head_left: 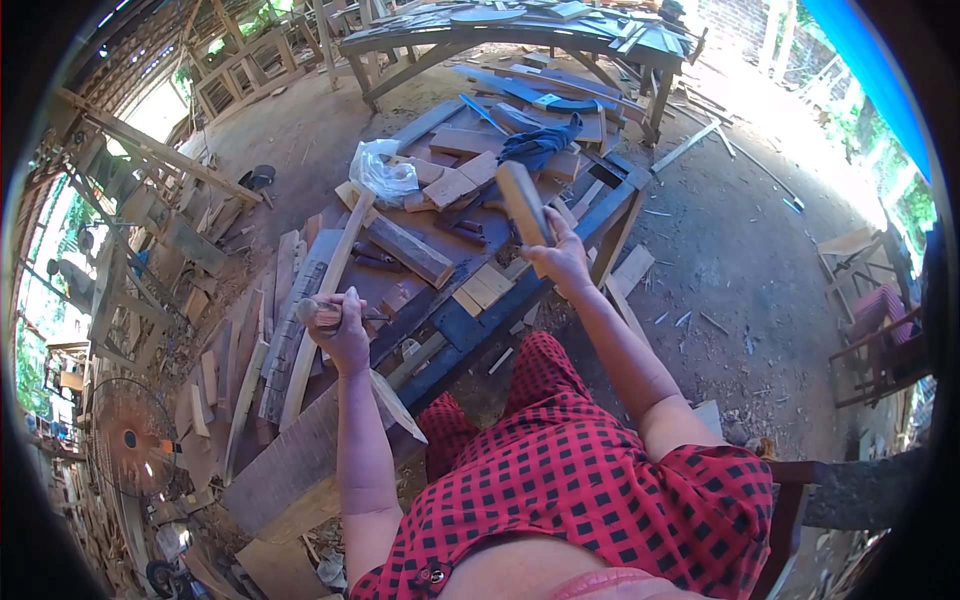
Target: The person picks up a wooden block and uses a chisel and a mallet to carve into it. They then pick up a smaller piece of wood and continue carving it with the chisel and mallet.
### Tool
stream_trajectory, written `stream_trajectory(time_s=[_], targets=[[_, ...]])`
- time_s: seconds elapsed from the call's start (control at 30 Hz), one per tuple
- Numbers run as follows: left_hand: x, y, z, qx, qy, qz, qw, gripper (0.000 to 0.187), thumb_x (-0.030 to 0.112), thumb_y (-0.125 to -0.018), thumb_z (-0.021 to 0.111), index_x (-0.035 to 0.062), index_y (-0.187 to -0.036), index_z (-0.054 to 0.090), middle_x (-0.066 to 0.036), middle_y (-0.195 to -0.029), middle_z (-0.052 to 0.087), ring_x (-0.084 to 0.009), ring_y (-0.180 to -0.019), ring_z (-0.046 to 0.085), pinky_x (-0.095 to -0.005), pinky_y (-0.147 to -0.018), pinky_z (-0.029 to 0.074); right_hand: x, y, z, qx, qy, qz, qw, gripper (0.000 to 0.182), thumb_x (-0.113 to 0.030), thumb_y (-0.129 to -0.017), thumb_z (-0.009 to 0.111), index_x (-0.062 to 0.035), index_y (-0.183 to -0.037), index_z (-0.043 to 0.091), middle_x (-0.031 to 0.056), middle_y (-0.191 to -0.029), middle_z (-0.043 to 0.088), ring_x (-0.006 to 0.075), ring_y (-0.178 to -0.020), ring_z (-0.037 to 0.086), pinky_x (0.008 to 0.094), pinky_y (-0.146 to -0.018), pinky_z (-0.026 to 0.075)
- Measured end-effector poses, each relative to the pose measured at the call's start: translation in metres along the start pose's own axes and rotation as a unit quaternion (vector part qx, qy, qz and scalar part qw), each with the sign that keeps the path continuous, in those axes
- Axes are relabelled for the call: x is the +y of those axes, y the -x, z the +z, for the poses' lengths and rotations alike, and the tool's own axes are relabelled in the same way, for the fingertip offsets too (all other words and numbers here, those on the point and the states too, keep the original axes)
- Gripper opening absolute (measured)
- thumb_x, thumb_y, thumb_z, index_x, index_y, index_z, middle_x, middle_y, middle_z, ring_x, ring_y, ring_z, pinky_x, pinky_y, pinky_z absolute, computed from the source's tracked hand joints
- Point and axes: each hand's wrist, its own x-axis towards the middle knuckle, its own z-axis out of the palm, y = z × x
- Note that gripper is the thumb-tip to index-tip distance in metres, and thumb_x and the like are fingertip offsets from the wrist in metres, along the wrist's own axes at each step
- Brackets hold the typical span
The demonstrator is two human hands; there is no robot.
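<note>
Two hands at the bench (pixel 600 215): left hand (pixel 343 335) clenches a chisel (pixel 322 312) on the unfinished plank (pixel 325 300), right hand (pixel 562 255) grips a raised mallet (pixel 524 203).

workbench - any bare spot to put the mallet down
On the workbench, the barest patch is the dark top between the long plank and the right hand holding the mallet. The far end is crowded with offcuts, a plastic bag and a blue cloth.
</note>
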Motion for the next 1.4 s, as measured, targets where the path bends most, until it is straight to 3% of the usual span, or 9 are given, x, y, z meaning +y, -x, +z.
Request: stream_trajectory(time_s=[0.53, 0.63, 0.73, 0.77, 0.8, 0.9, 1.03, 1.23, 1.4], targets=[[0.002, 0.0, 0.001, 0.001, -0.012, 0.009, 1.0, 0.015, 0.007, -0.087, 0.064, 0.0052, -0.08, 0.051, -0.003, -0.071, 0.059, -0.0094, -0.064, 0.059, -0.0242, -0.064, 0.049, -0.009, 0.02, 0.039, -0.076, 0.385, -0.218, 0.894, 0.069, -0.02, -0.066, 0.075, -0.0188, -0.131, 0.05, 0.0125, -0.112, 0.055, 0.0327, -0.105, 0.052, 0.0417, -0.088, 0.044], [-0.004, -0.001, -0.002, -0.001, -0.02, 0.009, 1.0, 0.015, 0.007, -0.087, 0.065, 0.0061, -0.08, 0.051, -0.002, -0.071, 0.059, -0.0095, -0.064, 0.06, -0.0244, -0.064, 0.049, 0.03, -0.049, 0.019, -0.064, 0.08, -0.18, 0.978, 0.071, -0.035, -0.072, 0.072, -0.011, -0.134, 0.046, 0.0199, -0.124, 0.054, 0.0416, -0.121, 0.045, 0.0453, -0.103, 0.036], [0.0, 0.001, -0.002, -0.006, -0.032, 0.019, 0.999, 0.014, 0.007, -0.086, 0.065, 0.0061, -0.079, 0.052, -0.002, -0.071, 0.059, -0.0095, -0.064, 0.06, -0.0243, -0.063, 0.05, -0.056, -0.14, -0.091, 0.034, -0.169, 0.027, 0.985, 0.068, -0.036, -0.081, 0.068, 0.0016, -0.13, 0.038, 0.0176, -0.093, 0.062, 0.0248, -0.074, 0.063, 0.036, -0.063, 0.052], [0.0, -0.001, -0.002, -0.014, -0.041, 0.029, 0.999, 0.014, 0.007, -0.086, 0.065, 0.006, -0.079, 0.053, -0.002, -0.072, 0.059, -0.0094, -0.064, 0.06, -0.0241, -0.063, 0.05, -0.034, -0.197, -0.137, 0.127, 0.032, -0.211, 0.969, 0.061, -0.028, -0.083, 0.067, -0.0005, -0.129, 0.036, 0.0137, -0.088, 0.06, 0.024, -0.063, 0.06, 0.0357, -0.056, 0.051], [0.0, -0.002, -0.001, -0.012, -0.04, 0.03, 0.999, 0.014, 0.007, -0.086, 0.065, 0.006, -0.079, 0.053, -0.002, -0.072, 0.059, -0.0094, -0.064, 0.06, -0.0241, -0.063, 0.05, -0.124, -0.161, -0.164, 0.128, 0.048, -0.087, 0.987, 0.086, -0.01, -0.078, 0.07, 0.0105, -0.138, 0.013, 0.0183, -0.081, 0.062, 0.0193, -0.064, 0.064, 0.0296, -0.054, 0.052], [0.0, 0.001, 0.0, -0.006, -0.02, 0.023, 1.0, 0.014, 0.006, -0.086, 0.065, 0.0057, -0.078, 0.053, -0.001, -0.072, 0.059, -0.0092, -0.064, 0.06, -0.024, -0.063, 0.049, -0.066, -0.281, -0.287, 0.215, 0.128, -0.229, 0.941, 0.084, -0.016, -0.075, 0.072, 0.0175, -0.131, 0.019, 0.0165, -0.074, 0.061, 0.0198, -0.055, 0.061, 0.0295, -0.048, 0.049], [0.001, -0.002, 0.001, -0.007, -0.009, 0.018, 1.0, 0.015, 0.005, -0.086, 0.065, 0.006, -0.077, 0.053, -0.001, -0.071, 0.058, -0.0094, -0.064, 0.06, -0.0237, -0.063, 0.05, -0.118, -0.219, -0.271, 0.257, 0.11, -0.031, 0.96, 0.023, -0.02, -0.086, 0.061, -0.0016, -0.098, 0.067, 0.0081, -0.081, 0.068, 0.0135, -0.056, 0.061, 0.0267, -0.051, 0.048], [0.004, -0.001, 0.004, -0.007, -0.002, 0.017, 1.0, 0.015, 0.005, -0.086, 0.065, 0.0055, -0.076, 0.053, -0.002, -0.07, 0.059, -0.0091, -0.062, 0.06, -0.0234, -0.06, 0.05, -0.066, -0.12, -0.139, -0.079, 0.166, -0.045, 0.982, 0.042, -0.033, -0.077, 0.071, -0.0063, -0.11, 0.067, 0.0078, -0.078, 0.067, 0.0143, -0.06, 0.063, 0.0289, -0.055, 0.051], [0.008, 0.003, 0.011, -0.055, -0.047, 0.027, 0.997, 0.015, 0.005, -0.085, 0.066, 0.0056, -0.076, 0.054, -0.001, -0.069, 0.059, -0.0098, -0.062, 0.062, -0.0235, -0.06, 0.049, -0.021, -0.006, -0.021, -0.254, 0.304, -0.151, 0.906, 0.082, -0.06, -0.073, 0.067, -0.0233, -0.141, 0.04, 0.0217, -0.132, 0.048, 0.0395, -0.112, 0.054, 0.0428, -0.095, 0.044]])
